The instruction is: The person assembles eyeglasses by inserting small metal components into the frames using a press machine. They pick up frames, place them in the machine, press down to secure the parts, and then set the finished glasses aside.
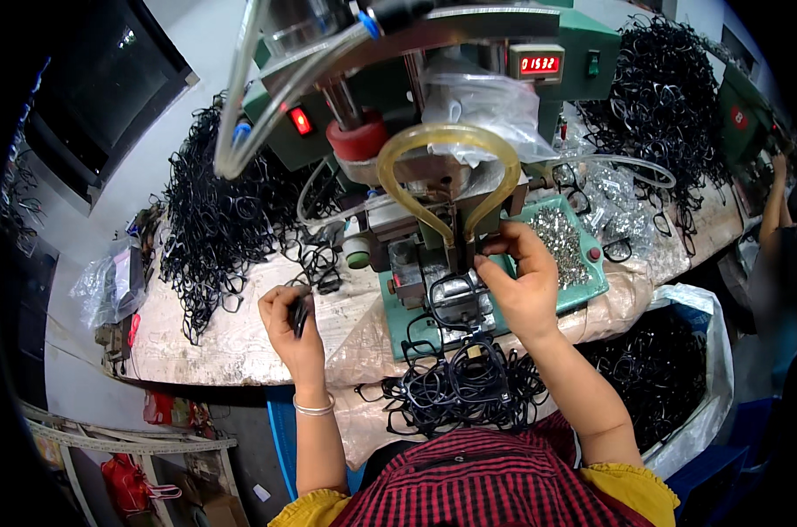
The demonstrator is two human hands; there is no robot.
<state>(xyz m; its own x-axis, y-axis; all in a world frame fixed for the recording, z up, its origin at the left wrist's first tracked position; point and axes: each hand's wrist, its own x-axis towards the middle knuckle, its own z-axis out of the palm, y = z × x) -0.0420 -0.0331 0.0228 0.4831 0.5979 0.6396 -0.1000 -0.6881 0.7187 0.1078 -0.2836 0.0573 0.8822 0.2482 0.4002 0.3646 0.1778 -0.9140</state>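
Note:
My left hand (290,327), off to the left of the press, has its fingers closed on a dark piece that looks like part of an eyeglass frame; the fingers hide most of it. At the press tooling (455,241), my right hand (528,279) pinches the end of a black eyeglass frame (432,303), whose rims hang below the tool. Just what lies between the right fingertips is partly hidden. A heap of black eyeglass frames (460,391) lies in front of me, against the apron (468,474).
The green press (583,66) has a yellowish hose (447,132) looping down to its tool. To the right stands a green tray (597,279) of small metal parts. Big frame piles (209,220) (657,97) flank the machine. A white sack (721,351) of frames sits at lower right.

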